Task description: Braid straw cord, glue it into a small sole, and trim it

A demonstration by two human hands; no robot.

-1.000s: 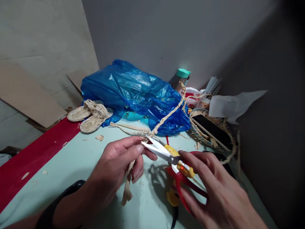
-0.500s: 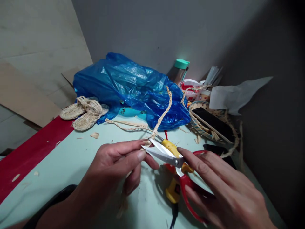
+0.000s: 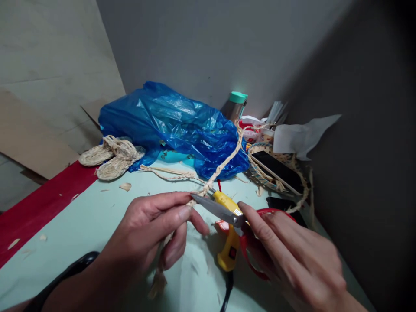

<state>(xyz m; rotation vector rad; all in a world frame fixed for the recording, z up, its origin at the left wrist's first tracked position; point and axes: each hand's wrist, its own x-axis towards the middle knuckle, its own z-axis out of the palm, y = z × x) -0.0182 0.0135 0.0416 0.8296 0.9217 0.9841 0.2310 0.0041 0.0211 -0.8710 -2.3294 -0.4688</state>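
Note:
Between the thumb and fingers of my left hand [image 3: 162, 223] is a pale braided straw cord [image 3: 224, 164]. One end of the cord hangs frayed below the hand; the rest runs up and back toward the blue bag. My right hand [image 3: 299, 251] grips red-handled scissors [image 3: 217, 209] by their loops. The blades look closed together, and their tips lie against the cord beside my left fingertips. Under the scissors lies a yellow-handled electric tool [image 3: 229, 251] with a black cable, partly covered by the blades and my right hand.
A crumpled blue plastic bag [image 3: 169, 117] lies at the back. Small woven straw slippers [image 3: 113, 158] sit at the left. On the right, a basket [image 3: 251, 162] holds a phone [image 3: 277, 172]; a green-lidded bottle [image 3: 237, 105] stands behind. Straw scraps dot the table [image 3: 107, 216].
The scissor blades have closed from spread apart to together at the cord. The whole view has shifted slightly. My left hand still pinches the cord.

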